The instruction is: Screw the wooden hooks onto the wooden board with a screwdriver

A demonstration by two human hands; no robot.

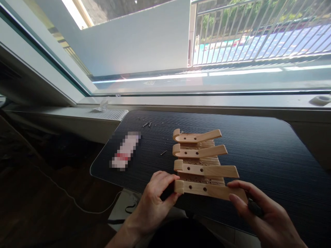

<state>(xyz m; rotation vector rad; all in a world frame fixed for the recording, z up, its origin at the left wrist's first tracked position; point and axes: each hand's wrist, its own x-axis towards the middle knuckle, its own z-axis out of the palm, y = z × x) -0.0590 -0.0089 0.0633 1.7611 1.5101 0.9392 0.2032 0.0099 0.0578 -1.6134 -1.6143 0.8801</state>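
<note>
A wooden board [199,179] with several pale wooden hooks across it lies on the black table. Each hook has a curled left end, two dark holes and an angled right end. My left hand [157,196] pinches the curled end of the nearest wooden hook [198,188] between thumb and fingers. At the other end, my right hand [261,206] grips that same hook with thumb and forefinger. Something dark [254,208] shows inside my right hand; I cannot make out what it is. The other hooks [207,170] stay farther back on the board, untouched.
On the black table [271,148], a loose screw [163,153] lies left of the board, with more screws [147,124] near the back edge. A blurred-out pale item [126,150] rests at the left. Behind stands a window [144,44]; a white cable [77,206] hangs below left.
</note>
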